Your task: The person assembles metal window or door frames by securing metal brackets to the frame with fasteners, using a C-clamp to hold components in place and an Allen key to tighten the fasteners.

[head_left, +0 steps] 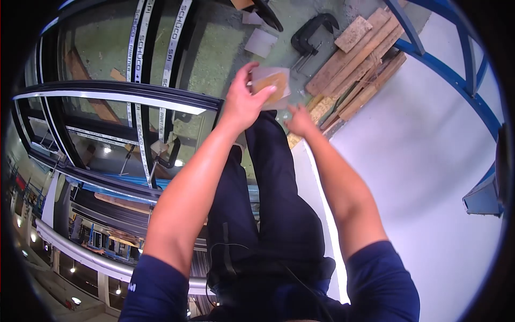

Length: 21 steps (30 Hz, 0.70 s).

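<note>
My left hand (245,102) is closed on a small wooden block (271,86), its thumb lying over the top face. A pale, see-through sheet (284,99) shows around the block, its edges blurred. To the right of the block, and apart from it, is my right hand (299,121), with its fingers partly spread and nothing visible between them. A black C-clamp (304,40) lies on the green floor beyond both hands. Wooden boards (348,70) are piled to the right of the clamp.
Black metal frames with printed white strips (174,45) stand at the left, with clamps (170,154) on them. A large white panel (418,177) is at the right, beside a blue metal frame (445,72). A pale square piece (261,43) lies on the floor (214,37).
</note>
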Motion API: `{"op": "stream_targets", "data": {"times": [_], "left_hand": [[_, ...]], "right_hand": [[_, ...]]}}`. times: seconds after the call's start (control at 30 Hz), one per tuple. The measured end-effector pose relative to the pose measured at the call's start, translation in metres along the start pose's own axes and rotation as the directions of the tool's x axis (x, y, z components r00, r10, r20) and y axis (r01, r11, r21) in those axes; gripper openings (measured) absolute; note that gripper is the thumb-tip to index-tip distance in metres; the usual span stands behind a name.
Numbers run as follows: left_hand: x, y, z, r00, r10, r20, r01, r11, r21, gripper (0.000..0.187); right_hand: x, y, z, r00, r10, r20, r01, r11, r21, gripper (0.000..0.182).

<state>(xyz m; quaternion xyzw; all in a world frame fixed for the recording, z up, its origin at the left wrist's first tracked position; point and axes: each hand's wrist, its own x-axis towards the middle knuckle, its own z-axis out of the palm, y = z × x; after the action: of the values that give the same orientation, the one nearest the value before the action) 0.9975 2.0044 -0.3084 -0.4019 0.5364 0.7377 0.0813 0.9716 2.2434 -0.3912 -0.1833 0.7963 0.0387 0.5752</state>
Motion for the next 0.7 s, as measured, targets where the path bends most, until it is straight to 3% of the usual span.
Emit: {"op": "stream_targets", "data": {"times": [0.07, 0.13, 0.17, 0.2, 0.27, 0.33, 0.37, 0.4, 0.47, 0.5, 0.6, 0.67, 0.7], "left_hand": [[0.02, 0.003, 0.001, 0.999, -0.032, 0.039, 0.033, 0.999, -0.023, 0.082], [0.024, 0.0, -0.003, 0.989, -0.125, -0.081, 0.149, 0.879, 0.453, 0.103], [0.017, -0.018, -0.007, 0.995, -0.083, -0.055, 0.099, 0.848, 0.521, 0.117], [-0.004, -0.014, -0.009, 0.999, -0.005, 0.043, -0.021, 0.809, 0.587, 0.111], [-0.052, -0.018, -0.014, 0.974, -0.115, 0.195, -0.019, 0.817, 0.577, 0.098], [-0.118, -0.038, -0.017, 0.95, -0.079, 0.302, -0.114, 0.814, 0.569, 0.084], [-0.153, -0.037, -0.016, 0.93, -0.168, 0.328, -0.05, 0.824, 0.564, 0.076], [-0.185, -0.055, -0.016, 0.906, -0.19, 0.379, -0.047, 0.843, 0.536, 0.07], [-0.235, -0.052, -0.012, 0.795, -0.457, 0.399, 0.198, 0.817, 0.542, 0.07], [-0.25, -0.045, -0.011, 0.777, -0.502, 0.379, 0.29, 0.821, 0.492, 0.069], [-0.285, -0.063, -0.008, 0.86, -0.396, 0.323, 0.226, 0.861, 0.455, 0.067], [-0.293, -0.053, -0.015, 0.831, -0.45, 0.326, 0.308, 0.861, 0.405, 0.066], [-0.301, -0.066, -0.017, 0.892, -0.339, 0.299, 0.223, 0.906, 0.361, 0.065]], "right_hand": [[-0.052, -0.011, 0.011, 0.998, -0.021, 0.065, 0.013, 0.991, 0.133, 0.058], [-0.098, -0.027, 0.012, 0.995, -0.02, 0.098, 0.003, 0.984, 0.178, 0.049], [-0.107, -0.024, 0.029, 0.998, -0.043, 0.054, 0.027, 0.963, 0.27, 0.045], [-0.111, -0.021, 0.045, 0.998, -0.063, 0.006, 0.056, 0.932, 0.359, 0.041], [-0.13, -0.043, 0.031, 0.999, -0.018, -0.044, 0.031, 0.953, 0.301, 0.04], [-0.143, -0.057, 0.014, 0.996, -0.072, 0.043, 0.058, 0.961, 0.271, 0.041], [-0.154, -0.064, 0.011, 0.997, -0.073, 0.035, 0.066, 0.982, 0.175, 0.043], [-0.153, -0.061, 0.018, 0.984, -0.124, 0.127, 0.111, 0.989, 0.098, 0.045], [-0.176, -0.083, -0.014, 0.972, -0.072, 0.226, 0.064, 0.997, 0.041, 0.045], [-0.181, -0.086, -0.021, 0.973, -0.082, 0.218, 0.082, 0.997, 0.006, 0.045], [-0.194, -0.088, -0.033, 0.956, -0.149, 0.252, 0.151, 0.989, 0.012, 0.049], [-0.197, -0.085, -0.028, 0.951, -0.171, 0.259, 0.167, 0.985, 0.04, 0.052], [-0.2, -0.089, -0.03, 0.943, -0.161, 0.293, 0.163, 0.986, 0.02, 0.053]]}}
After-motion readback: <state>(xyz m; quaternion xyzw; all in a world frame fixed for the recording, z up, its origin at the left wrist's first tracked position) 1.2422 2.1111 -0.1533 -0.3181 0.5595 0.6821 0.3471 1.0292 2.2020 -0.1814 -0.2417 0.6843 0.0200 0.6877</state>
